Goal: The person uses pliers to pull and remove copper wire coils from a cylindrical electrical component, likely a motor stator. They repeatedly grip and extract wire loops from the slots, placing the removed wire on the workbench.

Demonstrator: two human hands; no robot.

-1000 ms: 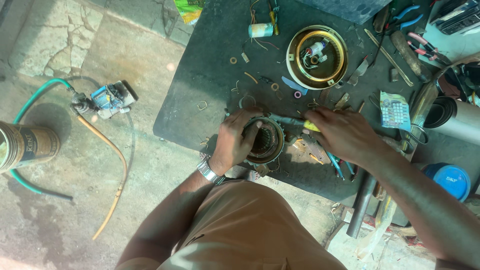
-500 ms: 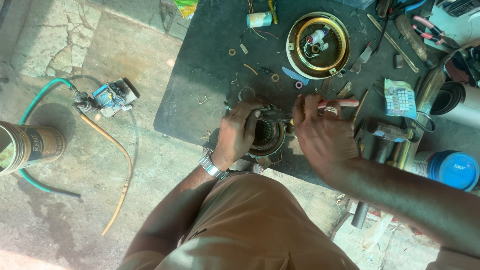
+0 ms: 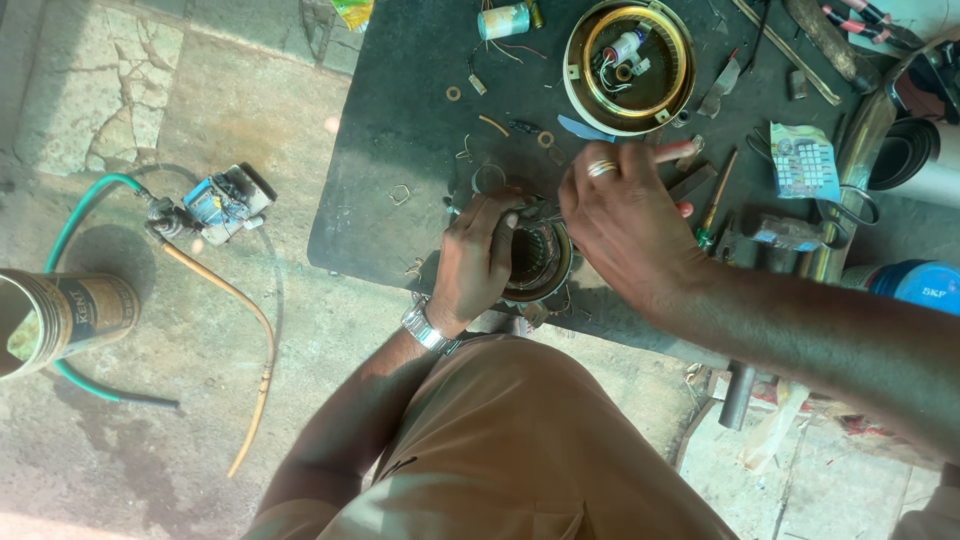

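On the near edge of the dark workbench point(image 3: 400, 120) stands a round motor stator point(image 3: 540, 262) with copper windings. My left hand point(image 3: 478, 255), a metal watch on its wrist, grips the stator's left rim. Over the stator's right side hovers my right hand point(image 3: 625, 215), which wears a ring. Its fingers are curled around what looks like a small red-handled tool point(image 3: 685, 210), most of it hidden by the hand. My knee in tan trousers point(image 3: 500, 450) fills the foreground.
A round brass-coloured housing point(image 3: 628, 65) with wires lies behind the stator, a white capacitor point(image 3: 503, 20) to its left. Washers, a screwdriver point(image 3: 712, 205), a printed packet point(image 3: 803, 160), pliers point(image 3: 860, 20) and a blue tin point(image 3: 925, 285) crowd the right. On the floor are a green hose point(image 3: 80, 200), a blue device point(image 3: 225, 200) and a can point(image 3: 60, 315).
My right hand has lifted from the bench right of the stator and moved over the stator. The left hand keeps its grip on the rim. The camera view has shifted slightly.
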